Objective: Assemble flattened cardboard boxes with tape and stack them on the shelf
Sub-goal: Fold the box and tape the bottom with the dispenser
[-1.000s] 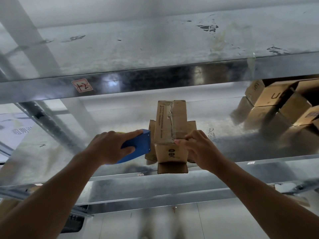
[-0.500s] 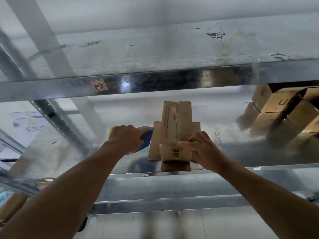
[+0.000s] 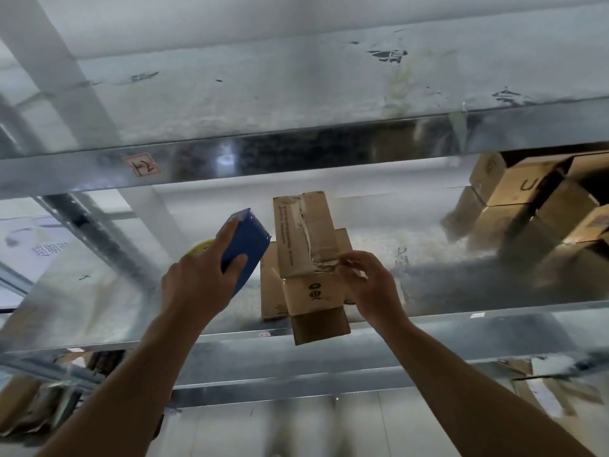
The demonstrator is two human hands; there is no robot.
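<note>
Galvanised steel shelf [image 3: 99, 291] fills most of the view, w/ finished boxes [image 3: 527, 199] piled far right, well apart from the work. Centre: one narrow box [image 3: 306, 232] lies on the shelf, long axis running straight away from the person, near end overhanging the front lip. Hands flank it. R hand [image 3: 372, 285] is nearer, at its right edge, fingers curled & pinching crumpled tape [image 3: 324, 263] at the seam's near end. L hand [image 3: 194, 285] grips a blue tape gun [image 3: 245, 249], raised just left of the box, not touching it. Next move prob. turns on that tape end, which needs pressing down over the near face. Can't tell if the cardboard poking out either side is this box's flaps or another piece underneath. Yellow roll [image 3: 199, 250] mostly hidden behind L hand.
</note>
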